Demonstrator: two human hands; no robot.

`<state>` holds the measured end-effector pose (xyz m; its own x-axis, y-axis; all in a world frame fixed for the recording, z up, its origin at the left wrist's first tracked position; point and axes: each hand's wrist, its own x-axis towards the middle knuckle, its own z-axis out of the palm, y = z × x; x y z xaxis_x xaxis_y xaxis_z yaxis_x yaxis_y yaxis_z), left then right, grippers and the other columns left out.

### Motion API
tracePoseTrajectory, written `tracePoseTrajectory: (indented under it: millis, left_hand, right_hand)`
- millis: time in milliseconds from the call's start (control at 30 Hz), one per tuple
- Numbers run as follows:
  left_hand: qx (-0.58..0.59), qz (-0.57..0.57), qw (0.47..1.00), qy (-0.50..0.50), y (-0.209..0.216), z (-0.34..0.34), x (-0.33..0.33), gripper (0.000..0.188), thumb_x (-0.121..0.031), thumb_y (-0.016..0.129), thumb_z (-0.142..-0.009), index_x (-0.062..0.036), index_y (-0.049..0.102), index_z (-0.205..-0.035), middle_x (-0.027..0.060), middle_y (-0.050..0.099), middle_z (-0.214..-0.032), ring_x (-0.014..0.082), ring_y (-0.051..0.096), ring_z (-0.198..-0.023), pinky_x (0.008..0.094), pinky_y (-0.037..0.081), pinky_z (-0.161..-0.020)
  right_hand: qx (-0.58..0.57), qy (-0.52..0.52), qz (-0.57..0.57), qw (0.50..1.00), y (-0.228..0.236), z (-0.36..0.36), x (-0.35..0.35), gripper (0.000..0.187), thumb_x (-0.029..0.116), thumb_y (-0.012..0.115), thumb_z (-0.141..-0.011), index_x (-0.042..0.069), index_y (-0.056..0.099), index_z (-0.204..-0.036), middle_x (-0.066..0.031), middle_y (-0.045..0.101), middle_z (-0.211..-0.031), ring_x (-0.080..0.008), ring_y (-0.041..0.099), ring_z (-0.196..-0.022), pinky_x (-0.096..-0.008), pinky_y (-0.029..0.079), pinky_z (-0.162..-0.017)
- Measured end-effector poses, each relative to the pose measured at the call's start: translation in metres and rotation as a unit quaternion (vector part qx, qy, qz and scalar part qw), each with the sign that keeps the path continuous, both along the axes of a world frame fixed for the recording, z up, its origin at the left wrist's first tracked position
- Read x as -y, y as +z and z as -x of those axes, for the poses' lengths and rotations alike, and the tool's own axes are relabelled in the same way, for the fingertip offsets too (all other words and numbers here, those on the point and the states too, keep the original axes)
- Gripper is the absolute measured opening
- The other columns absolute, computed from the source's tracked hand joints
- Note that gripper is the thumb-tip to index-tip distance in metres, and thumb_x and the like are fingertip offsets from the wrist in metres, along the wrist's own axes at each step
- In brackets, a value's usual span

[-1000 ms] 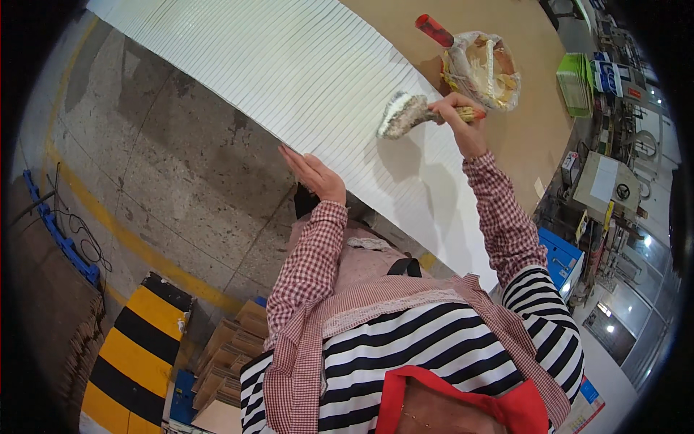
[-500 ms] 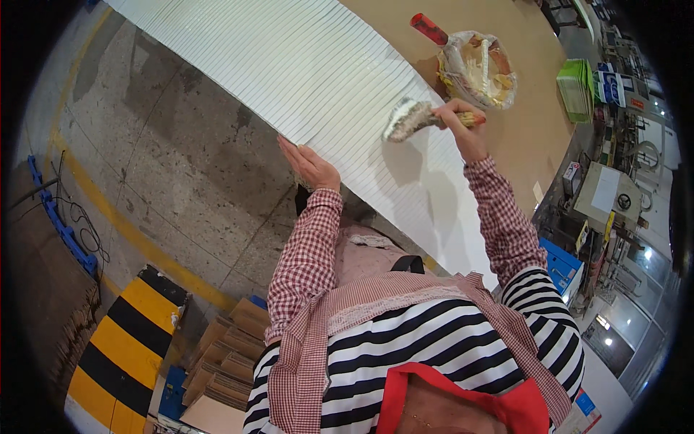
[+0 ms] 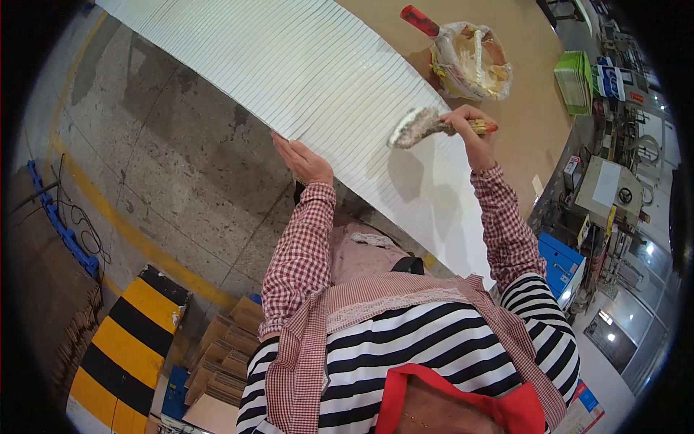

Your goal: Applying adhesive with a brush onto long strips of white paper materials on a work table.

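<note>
A long fanned row of overlapping white sheets (image 3: 289,69) runs from the far left toward my body. My right hand (image 3: 473,134) is closed round the handle of a wide brush (image 3: 419,129) with white-coated bristles. The brush is over the sheets, its shadow falling on them nearer me; whether the bristles touch paper I cannot tell. My left hand (image 3: 307,160) lies along the left edge of the row, fingers stretched out and fingertips against the sheets. Beyond my right hand stands a plastic-lined bucket (image 3: 499,90) with a whitish paste inside.
The bucket rests on a brown tabletop (image 3: 538,134), with a red handle (image 3: 419,20) sticking out beside it. Green-edged stacks (image 3: 575,83) and machinery (image 3: 611,192) are at the right. Cardboard pieces (image 3: 220,354) and a yellow-black striped barrier (image 3: 130,340) lie at the lower left.
My right hand has drawn the brush a little to the right and nearer me across the sheets. My left hand stays at the edge of the row. The whole view has shifted slightly.
</note>
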<state>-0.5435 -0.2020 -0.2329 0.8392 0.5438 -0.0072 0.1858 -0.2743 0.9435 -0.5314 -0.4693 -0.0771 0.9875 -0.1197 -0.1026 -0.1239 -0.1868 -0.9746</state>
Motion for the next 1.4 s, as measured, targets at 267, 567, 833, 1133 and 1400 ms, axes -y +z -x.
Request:
tracePoseTrajectory:
  millis: [267,567,833,1133,1400]
  left_hand:
    - [-0.003,-0.004,1.000,0.002,-0.002,0.001,0.002,0.059,-0.034,0.019,-0.101,0.0083,0.019,-0.142,0.0268,0.021,-0.147,0.0374,0.020,-0.138,0.0454,0.019,-0.114]
    - [-0.035,0.042,0.998,0.026,0.008,0.040,0.028,0.056,-0.032,0.018,-0.102,0.0054,0.014,-0.144,0.0234,0.011,-0.151,0.0336,0.014,-0.141,0.0417,0.016,-0.116]
    - [-0.038,0.084,0.995,0.029,-0.009,0.050,0.046,0.059,-0.036,0.018,-0.101,0.0056,0.018,-0.144,0.0245,0.016,-0.150,0.0349,0.016,-0.140,0.0423,0.016,-0.115]
    - [-0.054,0.073,0.995,0.028,-0.007,0.050,0.047,0.059,-0.035,0.018,-0.101,0.0075,0.019,-0.142,0.0252,0.019,-0.149,0.0354,0.020,-0.139,0.0426,0.018,-0.115]
    - [-0.052,0.092,0.994,0.037,-0.007,0.054,0.046,0.059,-0.034,0.019,-0.101,0.0080,0.021,-0.142,0.0261,0.021,-0.148,0.0362,0.021,-0.138,0.0428,0.018,-0.115]
  right_hand:
    - [-0.022,-0.031,0.023,0.999,-0.011,0.006,0.004,0.014,0.010,0.065,-0.083,0.000,0.064,-0.074,-0.0006,0.059,-0.068,-0.0081,0.055,-0.063,-0.0222,0.044,-0.058]
    - [-0.018,-0.051,-0.155,0.986,0.052,0.043,0.023,0.024,0.014,0.050,-0.092,0.000,0.055,-0.110,-0.0161,0.059,-0.116,-0.0168,0.062,-0.081,-0.0279,0.051,-0.071]
    - [0.047,-0.030,-0.174,0.983,0.052,0.024,0.032,0.024,0.023,0.055,-0.094,0.003,0.060,-0.106,-0.0111,0.062,-0.111,-0.0109,0.057,-0.073,-0.0243,0.048,-0.069]
    - [0.043,0.057,-0.007,0.997,0.008,-0.020,-0.024,0.014,0.015,0.065,-0.085,0.002,0.067,-0.082,0.0006,0.062,-0.074,-0.0049,0.052,-0.066,-0.0199,0.043,-0.058]
    - [-0.009,0.048,0.019,0.999,0.006,0.039,0.022,0.014,0.012,0.061,-0.085,0.001,0.067,-0.081,-0.0025,0.066,-0.076,-0.0056,0.053,-0.063,-0.0197,0.044,-0.057]
